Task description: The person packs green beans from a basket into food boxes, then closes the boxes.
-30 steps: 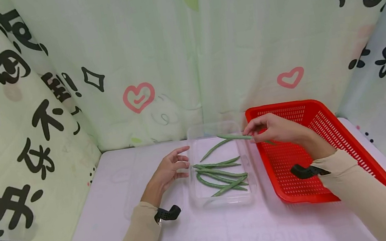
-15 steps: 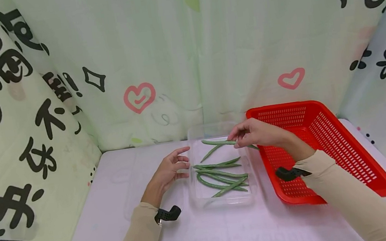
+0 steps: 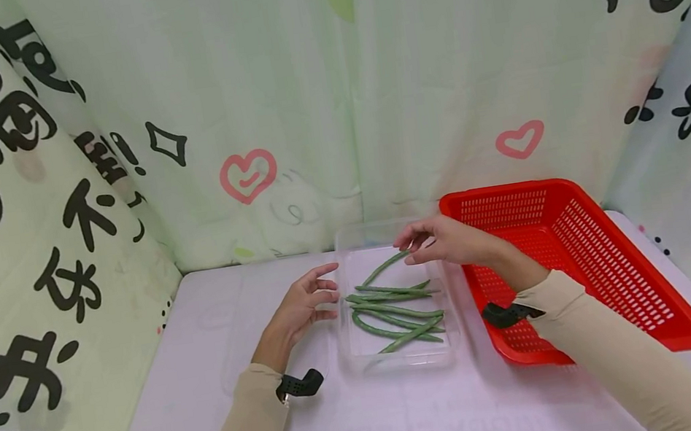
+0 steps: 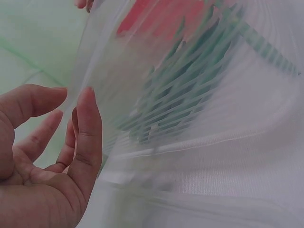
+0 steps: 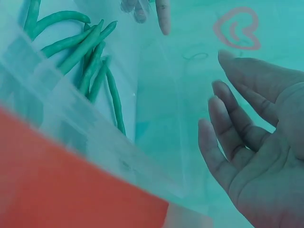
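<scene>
A clear plastic container (image 3: 356,361) stands in the middle of the table, with several green beans (image 3: 396,311) lying in it. My left hand (image 3: 299,307) is at the container's left side, fingers spread loosely and fingertips right at the wall. The left wrist view shows that hand (image 4: 52,152) holding nothing, with beans (image 4: 190,71) visible through the clear wall. Over the container's back right part hovers my right hand (image 3: 448,238), overlapping the end of one bean. In the right wrist view the right hand (image 5: 256,128) has thumb and fingers apart with nothing between them.
A red perforated plastic basket (image 3: 598,268) sits right of the container, its left rim under my right forearm. Printed curtains (image 3: 357,111) enclose the pale table (image 3: 349,428) at the back and sides.
My right hand has moved left from over the basket to over the container and let go of a green bean, which now lies among the others. My left hand has stayed put.
</scene>
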{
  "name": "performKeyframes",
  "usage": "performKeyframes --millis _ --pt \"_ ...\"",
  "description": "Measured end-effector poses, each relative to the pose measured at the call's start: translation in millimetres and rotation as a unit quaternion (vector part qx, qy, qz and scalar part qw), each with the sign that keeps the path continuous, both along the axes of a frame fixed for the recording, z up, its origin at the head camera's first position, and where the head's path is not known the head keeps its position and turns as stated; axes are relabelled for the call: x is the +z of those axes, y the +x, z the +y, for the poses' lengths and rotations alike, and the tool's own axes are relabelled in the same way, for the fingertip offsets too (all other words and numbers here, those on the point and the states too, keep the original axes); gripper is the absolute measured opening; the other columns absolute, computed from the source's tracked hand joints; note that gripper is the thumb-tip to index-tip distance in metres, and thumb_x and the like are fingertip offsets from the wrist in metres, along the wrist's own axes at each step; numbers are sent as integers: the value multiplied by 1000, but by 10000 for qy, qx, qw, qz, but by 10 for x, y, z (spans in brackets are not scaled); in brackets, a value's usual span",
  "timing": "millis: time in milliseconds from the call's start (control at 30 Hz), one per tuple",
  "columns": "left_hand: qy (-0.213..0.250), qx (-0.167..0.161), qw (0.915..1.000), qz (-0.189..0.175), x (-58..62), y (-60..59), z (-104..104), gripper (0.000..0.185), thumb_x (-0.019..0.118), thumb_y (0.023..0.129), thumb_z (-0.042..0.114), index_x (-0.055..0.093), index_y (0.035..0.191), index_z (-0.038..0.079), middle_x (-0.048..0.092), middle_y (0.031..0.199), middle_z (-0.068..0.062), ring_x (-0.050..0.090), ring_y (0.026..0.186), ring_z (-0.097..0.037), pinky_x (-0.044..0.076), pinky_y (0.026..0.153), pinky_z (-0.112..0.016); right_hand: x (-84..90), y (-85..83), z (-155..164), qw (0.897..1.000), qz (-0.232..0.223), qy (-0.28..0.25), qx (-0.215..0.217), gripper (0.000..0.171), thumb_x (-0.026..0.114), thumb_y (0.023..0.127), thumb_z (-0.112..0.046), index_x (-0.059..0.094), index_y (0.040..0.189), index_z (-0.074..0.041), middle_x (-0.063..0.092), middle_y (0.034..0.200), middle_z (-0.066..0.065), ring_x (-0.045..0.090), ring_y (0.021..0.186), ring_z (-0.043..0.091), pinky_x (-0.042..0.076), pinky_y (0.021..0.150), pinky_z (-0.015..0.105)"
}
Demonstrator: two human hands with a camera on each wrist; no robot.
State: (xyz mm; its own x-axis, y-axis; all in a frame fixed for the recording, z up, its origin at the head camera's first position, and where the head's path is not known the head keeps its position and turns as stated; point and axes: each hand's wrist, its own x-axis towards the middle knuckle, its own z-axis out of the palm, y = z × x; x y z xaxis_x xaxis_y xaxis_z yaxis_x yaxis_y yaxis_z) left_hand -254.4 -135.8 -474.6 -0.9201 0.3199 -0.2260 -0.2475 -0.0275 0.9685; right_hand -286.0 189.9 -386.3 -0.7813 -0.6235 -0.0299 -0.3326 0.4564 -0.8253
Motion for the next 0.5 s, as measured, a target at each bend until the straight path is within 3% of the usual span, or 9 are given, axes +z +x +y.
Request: performKeyframes --millis 200,500 --pt "-24 33 10000 11 6 9 -13 61 65 94 -1 50 151 16 54 111 -8 61 92 -19 61 71 -32 24 62 51 10000 33 -46 21 30 75 92 -18 70 120 -10 68 114 8 63 104 28 57 85 30" --pt "-199 18 9997 149 24 70 -55 60 64 94 -1 49 151 11 55 110 -8 61 90 -18 61 71 -33 26 192 113 9996 -125 -246 -25 50 75 92 -17 59 138 -5 68 122 11 64 111 28 57 89 25"
